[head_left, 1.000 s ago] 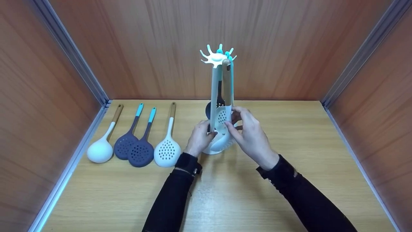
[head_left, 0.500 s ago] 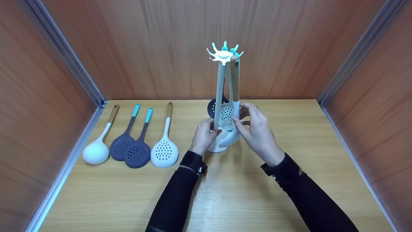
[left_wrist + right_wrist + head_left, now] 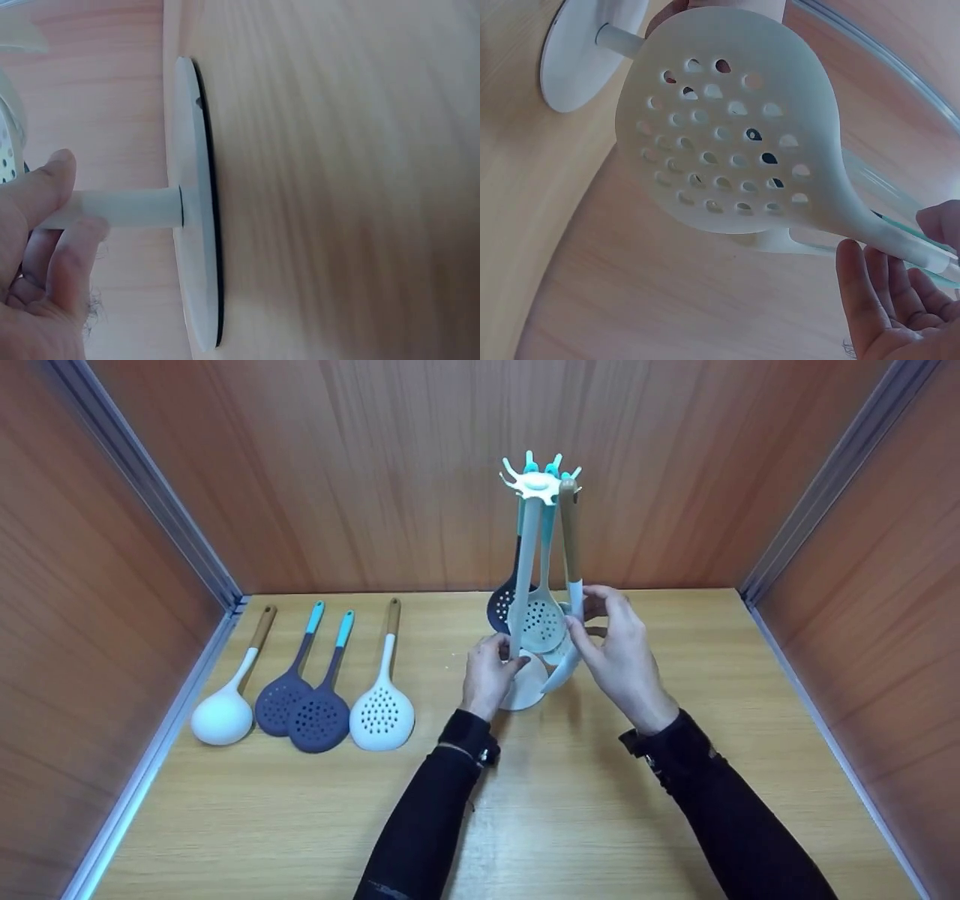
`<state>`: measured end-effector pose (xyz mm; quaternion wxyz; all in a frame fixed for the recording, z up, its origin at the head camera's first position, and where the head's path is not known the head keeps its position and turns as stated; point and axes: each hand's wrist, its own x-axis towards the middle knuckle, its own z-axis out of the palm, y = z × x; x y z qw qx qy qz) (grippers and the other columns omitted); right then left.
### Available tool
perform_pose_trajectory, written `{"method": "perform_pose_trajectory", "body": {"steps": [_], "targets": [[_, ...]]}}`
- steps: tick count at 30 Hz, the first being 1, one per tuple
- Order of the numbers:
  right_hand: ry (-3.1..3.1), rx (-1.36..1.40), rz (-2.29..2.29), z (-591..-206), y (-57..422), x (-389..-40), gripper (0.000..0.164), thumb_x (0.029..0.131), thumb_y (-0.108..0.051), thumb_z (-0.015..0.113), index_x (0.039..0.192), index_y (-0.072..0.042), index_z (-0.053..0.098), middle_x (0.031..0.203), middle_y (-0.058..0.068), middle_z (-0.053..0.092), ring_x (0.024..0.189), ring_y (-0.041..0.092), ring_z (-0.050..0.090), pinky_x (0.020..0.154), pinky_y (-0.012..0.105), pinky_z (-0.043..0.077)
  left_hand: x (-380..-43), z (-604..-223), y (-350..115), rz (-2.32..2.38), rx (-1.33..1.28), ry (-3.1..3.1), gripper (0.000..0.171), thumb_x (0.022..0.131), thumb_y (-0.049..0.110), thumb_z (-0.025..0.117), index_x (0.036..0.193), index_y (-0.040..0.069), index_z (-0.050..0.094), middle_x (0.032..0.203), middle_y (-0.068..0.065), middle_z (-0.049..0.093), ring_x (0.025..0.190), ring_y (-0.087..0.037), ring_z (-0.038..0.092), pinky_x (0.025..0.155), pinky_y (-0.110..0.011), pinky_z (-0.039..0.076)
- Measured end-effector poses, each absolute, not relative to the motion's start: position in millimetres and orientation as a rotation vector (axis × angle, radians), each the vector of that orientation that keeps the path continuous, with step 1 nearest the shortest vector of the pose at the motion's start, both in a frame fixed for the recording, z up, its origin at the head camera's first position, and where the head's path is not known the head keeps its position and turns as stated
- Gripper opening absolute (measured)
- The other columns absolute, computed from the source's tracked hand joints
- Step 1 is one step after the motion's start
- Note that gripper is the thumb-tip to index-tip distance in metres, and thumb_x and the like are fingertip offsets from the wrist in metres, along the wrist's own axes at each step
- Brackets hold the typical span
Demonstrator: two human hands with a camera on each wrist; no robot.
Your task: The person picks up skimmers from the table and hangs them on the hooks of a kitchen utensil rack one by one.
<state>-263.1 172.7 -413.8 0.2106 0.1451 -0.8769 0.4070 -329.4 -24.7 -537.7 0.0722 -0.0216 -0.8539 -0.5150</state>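
Note:
My left hand [image 3: 487,675] grips the white pole [image 3: 527,570] of a utensil stand, low down above its round base [image 3: 191,247]. With thumb and fingers, my right hand [image 3: 622,656] pinches the neck of a white skimmer [image 3: 727,150]. This skimmer's wooden handle [image 3: 569,532] reaches up to the stand's hooked top [image 3: 536,484]; its perforated head hangs tilted above the base. Behind the pole hang a dark skimmer [image 3: 500,607] and a pale skimmer [image 3: 545,622], both with turquoise handles.
Left of the stand, a white ladle [image 3: 223,718], two dark skimmers [image 3: 277,706] with turquoise handles, partly overlapping, and a white skimmer [image 3: 382,718] with a wooden handle lie on the wooden table [image 3: 555,825]. Wood panels [image 3: 375,472] rise behind and at both sides.
Both hands have shifted right and slightly away from me. The stand's top and the skimmer in my right hand moved right with them, and the hanging utensils show more spread apart.

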Motion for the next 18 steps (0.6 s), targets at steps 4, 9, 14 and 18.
{"method": "perform_pose_trajectory", "body": {"steps": [4, 9, 14, 18], "targets": [[-2.402, 0.387, 1.162, -416, 177, -267, 0.049, 0.114, -0.013, 0.077, 0.157, 0.002, 0.057, 0.137, 0.019, 0.070, 0.129, 0.033, 0.074, 0.107, 0.054, 0.072, -330, -540, -19, -1.540, -0.051, -2.532, 0.022, 0.099, 0.006, 0.094, 0.120, 0.005, 0.085, 0.117, -0.012, 0.085, 0.109, -0.025, 0.083, 0.099, -0.041, 0.070], [-2.374, 0.361, 1.184, -415, 182, -269, 0.049, 0.114, -0.010, 0.077, 0.156, 0.002, 0.057, 0.139, 0.020, 0.068, 0.131, 0.033, 0.072, 0.109, 0.055, 0.071, -330, -539, -12, -1.535, -0.011, -2.524, 0.023, 0.098, 0.008, 0.096, 0.118, 0.006, 0.085, 0.116, -0.011, 0.084, 0.109, -0.024, 0.082, 0.097, -0.038, 0.070], [-2.343, 0.334, 1.203, -416, 187, -268, 0.047, 0.114, -0.009, 0.076, 0.156, 0.002, 0.058, 0.142, 0.019, 0.067, 0.133, 0.032, 0.070, 0.110, 0.055, 0.070, -329, -540, -5, -1.515, 0.025, -2.524, 0.023, 0.096, 0.011, 0.098, 0.116, 0.007, 0.085, 0.115, -0.010, 0.084, 0.107, -0.023, 0.083, 0.096, -0.037, 0.070], [-2.309, 0.313, 1.202, -416, 187, -266, 0.045, 0.114, -0.010, 0.077, 0.154, 0.003, 0.060, 0.143, 0.019, 0.066, 0.134, 0.032, 0.068, 0.111, 0.055, 0.068, -328, -540, -2, -1.492, 0.037, -2.522, 0.024, 0.095, 0.013, 0.099, 0.114, 0.007, 0.085, 0.113, -0.009, 0.084, 0.105, -0.021, 0.083, 0.095, -0.036, 0.070]]}}
